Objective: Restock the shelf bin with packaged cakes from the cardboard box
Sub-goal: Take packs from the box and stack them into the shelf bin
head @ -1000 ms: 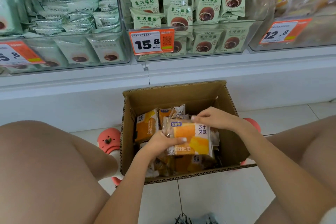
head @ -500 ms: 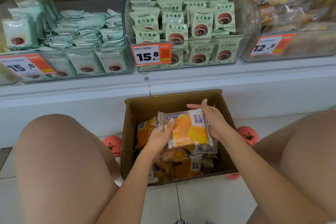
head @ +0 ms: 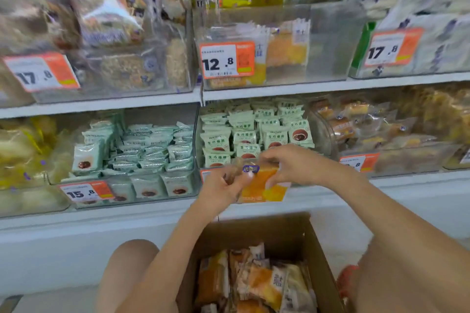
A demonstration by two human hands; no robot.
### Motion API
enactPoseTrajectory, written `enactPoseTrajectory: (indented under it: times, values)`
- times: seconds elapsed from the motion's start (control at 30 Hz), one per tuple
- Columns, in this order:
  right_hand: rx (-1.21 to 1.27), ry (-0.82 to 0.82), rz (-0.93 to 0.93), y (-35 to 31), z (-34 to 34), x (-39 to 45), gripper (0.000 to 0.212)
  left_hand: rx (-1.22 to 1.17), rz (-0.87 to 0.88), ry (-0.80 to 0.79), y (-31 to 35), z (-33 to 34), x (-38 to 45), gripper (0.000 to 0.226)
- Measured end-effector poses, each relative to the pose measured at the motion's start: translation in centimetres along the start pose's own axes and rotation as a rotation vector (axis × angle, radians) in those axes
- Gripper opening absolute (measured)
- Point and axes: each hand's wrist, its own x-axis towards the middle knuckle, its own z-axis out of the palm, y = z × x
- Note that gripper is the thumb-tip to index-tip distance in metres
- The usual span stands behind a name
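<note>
Above the open cardboard box (head: 256,236), both hands (head: 256,175) gripping an orange cake packet (head: 262,185) by its edges.

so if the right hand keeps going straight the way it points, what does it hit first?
Likely the left hand: the right hand points left across the orange cake pack both hold. Depth is unclear; the green packets sit behind.

Glossy plastic cake wrapper (head: 262,185), matt brown cardboard box (head: 256,234)
</note>
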Motion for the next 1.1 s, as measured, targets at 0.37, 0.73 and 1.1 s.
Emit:
enactPoseTrajectory:
  times: [0.37, 0.73, 1.1]
  values:
    - [-0.328, 0.914, 0.0, 1.6, -28.6, 1.7, 0.037, 0.772, 0.798, 0.728, 14.1, -6.4, 14.7, 0.039]
    - [-0.339, 0.157, 0.243, 9.9, -25.3, 15.4, 0.05, 1.075, 0.907, 0.995, 11.3, -5.6, 21.8, 0.049]
    - [-0.393, 0.403, 0.352, 10.4, -23.8, 15.6, 0.07, 1.093, 0.91, 0.983, 11.1, -5.7, 21.7, 0.045]
